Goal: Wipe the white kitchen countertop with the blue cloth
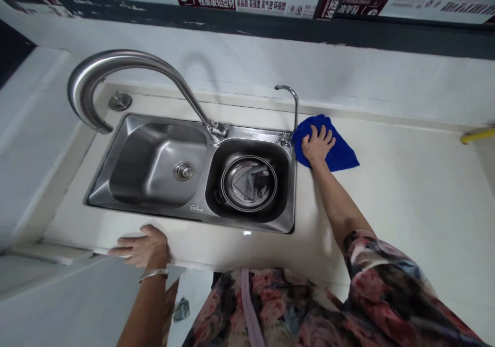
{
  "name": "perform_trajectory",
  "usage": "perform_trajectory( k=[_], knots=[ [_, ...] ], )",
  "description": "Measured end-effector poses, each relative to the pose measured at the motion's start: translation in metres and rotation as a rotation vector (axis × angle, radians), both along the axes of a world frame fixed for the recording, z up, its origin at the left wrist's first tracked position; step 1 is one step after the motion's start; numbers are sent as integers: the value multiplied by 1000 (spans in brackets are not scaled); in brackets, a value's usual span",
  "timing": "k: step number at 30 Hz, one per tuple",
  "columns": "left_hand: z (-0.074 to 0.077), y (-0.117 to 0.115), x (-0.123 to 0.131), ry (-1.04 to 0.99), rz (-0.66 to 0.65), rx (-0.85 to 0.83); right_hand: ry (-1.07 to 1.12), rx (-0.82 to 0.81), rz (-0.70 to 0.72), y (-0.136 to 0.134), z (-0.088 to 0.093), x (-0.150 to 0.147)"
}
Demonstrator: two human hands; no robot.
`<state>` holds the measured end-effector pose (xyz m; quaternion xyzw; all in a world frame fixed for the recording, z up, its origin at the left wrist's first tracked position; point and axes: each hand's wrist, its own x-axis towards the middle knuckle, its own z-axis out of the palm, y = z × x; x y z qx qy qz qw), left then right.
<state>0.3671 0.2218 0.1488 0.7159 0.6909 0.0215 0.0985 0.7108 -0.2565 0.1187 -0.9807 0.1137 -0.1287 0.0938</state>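
My right hand (pixel 318 145) presses down on a blue cloth (pixel 342 153), its fingers spread over the top. The cloth lies partly crumpled on the pale countertop, against the right rim of the sink, with one corner reaching out to the right. My left hand (pixel 145 247), a silver bangle at its wrist, rests on the counter's front edge. Its fingers are stretched out to the left and it holds nothing. Between and beyond the hands is the steel double sink (pixel 193 214).
A large curved faucet (pixel 133 58) arches over the left basin. Beside the cloth stands a thin small tap (pixel 296 111). In the right basin sits a metal colander (pixel 249 183) with grey cloth inside. A round lid (pixel 119 101) lies at back left; something yellow (pixel 477 135) is far right.
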Motion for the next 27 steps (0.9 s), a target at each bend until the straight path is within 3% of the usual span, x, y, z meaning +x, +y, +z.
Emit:
perform_trajectory(
  k=[7,11,16,27],
  knots=[
    [-1,-1,-1,10,12,14,-11,12,-107,7,-1,49],
    [0,-2,-1,-7,19,-4,-16,-8,11,-1,-6,51],
    [5,-5,0,-36,-12,1,-7,-30,323,-16,-8,24],
    [17,-12,4,-93,-15,-29,42,-21,573,-28,2,-81]
  ],
)
